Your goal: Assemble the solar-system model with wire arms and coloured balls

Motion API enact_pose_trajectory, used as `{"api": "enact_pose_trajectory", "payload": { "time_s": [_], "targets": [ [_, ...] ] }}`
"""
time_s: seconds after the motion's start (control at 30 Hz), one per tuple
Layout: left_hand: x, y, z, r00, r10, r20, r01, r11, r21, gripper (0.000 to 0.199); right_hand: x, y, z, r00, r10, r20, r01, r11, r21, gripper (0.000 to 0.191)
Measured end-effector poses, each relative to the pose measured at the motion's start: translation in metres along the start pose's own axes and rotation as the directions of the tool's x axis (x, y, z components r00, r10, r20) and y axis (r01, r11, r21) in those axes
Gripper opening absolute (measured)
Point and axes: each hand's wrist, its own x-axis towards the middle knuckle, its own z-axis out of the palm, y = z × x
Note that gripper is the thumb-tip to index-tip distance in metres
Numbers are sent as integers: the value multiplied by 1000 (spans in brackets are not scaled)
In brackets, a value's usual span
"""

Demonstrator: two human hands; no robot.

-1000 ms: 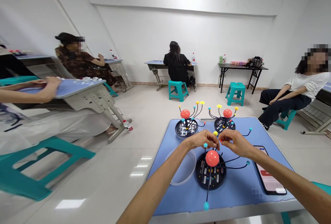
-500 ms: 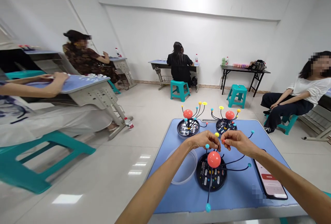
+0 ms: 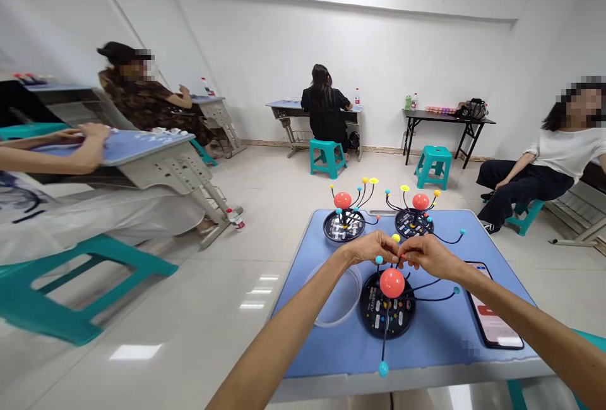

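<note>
A solar system model stands in front of me, with a round black base (image 3: 400,325), a large red ball (image 3: 392,283) at its centre and bent black arms carrying small coloured balls. Behind the red ball, my left hand (image 3: 376,248) pinches one of the thin black arms; the fingers partly hide it. My right hand (image 3: 430,254) meets it there, thumb and forefinger closed on a small red ball, now mostly covered. A yellow ball (image 3: 396,238) shows just behind the fingertips, and a blue ball (image 3: 379,259) sits below my left hand.
Two similar models, a left one (image 3: 343,201) and a right one (image 3: 420,202), stand at the blue table's (image 3: 440,359) far edge. A clear plastic tub (image 3: 322,323) lies left, a phone (image 3: 497,318) right. Several people sit around the room; green stools (image 3: 433,167) stand on the floor.
My right hand has moved left, bringing the small red ball against the arm at my left fingertips. The view has tilted slightly downward. The person at right has shifted an arm.
</note>
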Motion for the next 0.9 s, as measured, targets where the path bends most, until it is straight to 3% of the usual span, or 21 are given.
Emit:
{"api": "enact_pose_trajectory", "payload": {
  "time_s": [0.27, 0.47, 0.63, 0.77, 0.9],
  "targets": [
    [2, -5, -2, 999, -41, -25, 42, 998, 38, 26, 1, -3, 0, 1000, 14, -14, -14, 1000, -16, 19],
    [2, 0, 0, 1000, -29, -8, 29, 1000, -11, 23, 1, -5, 0, 997, -66, -25, 61, 980, -187, 24],
    [1, 3, 4, 999, -17, -30, 16, 999, -34, 20, 2, -9, 1, 972, -229, 55, 224, 826, -517, 28],
    [1, 1, 7, 996, 2, -85, -7, 998, -60, 16, 4, -12, 3, 966, -199, 163, 257, 695, -672, 30],
    [2, -4, 9, 994, 7, -112, -18, 995, -97, 16, 6, -12, 4, 975, -146, 168, 223, 660, -718, 35]
  ]
}}
